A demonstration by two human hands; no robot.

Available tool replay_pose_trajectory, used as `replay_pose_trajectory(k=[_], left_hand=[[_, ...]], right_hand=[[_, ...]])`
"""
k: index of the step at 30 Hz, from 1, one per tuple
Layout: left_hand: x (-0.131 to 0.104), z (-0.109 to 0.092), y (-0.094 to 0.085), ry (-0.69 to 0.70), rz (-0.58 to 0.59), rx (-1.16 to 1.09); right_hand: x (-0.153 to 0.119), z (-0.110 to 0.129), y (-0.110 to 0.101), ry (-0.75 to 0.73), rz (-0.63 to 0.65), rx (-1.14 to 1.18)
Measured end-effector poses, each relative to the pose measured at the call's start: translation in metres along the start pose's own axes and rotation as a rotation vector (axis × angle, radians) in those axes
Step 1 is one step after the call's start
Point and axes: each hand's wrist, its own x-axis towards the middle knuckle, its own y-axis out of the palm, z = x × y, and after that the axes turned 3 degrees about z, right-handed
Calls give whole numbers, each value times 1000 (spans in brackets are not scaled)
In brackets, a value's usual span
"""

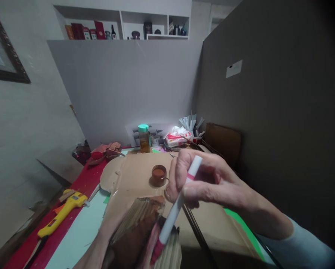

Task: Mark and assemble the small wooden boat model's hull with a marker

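My right hand grips a white brush or pen with a red band, its reddish tip resting against a corrugated cardboard piece at the bottom centre. My left hand holds that cardboard piece from below and is mostly hidden by it. The piece is partly coated brown. A small open jar of brown paint stands on a sheet of cardboard just beyond my hands.
A yellow glue gun lies on the red table edge at left. At the back stand a bottle with a teal cap, a cup of white sticks and a tissue pack. Grey partitions close off the back and right.
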Motion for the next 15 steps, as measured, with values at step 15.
replay_pose_trajectory(k=[15], left_hand=[[2, -5, -10, 45, 121, 39]], right_hand=[[0, -2, 6, -31, -99, -15]])
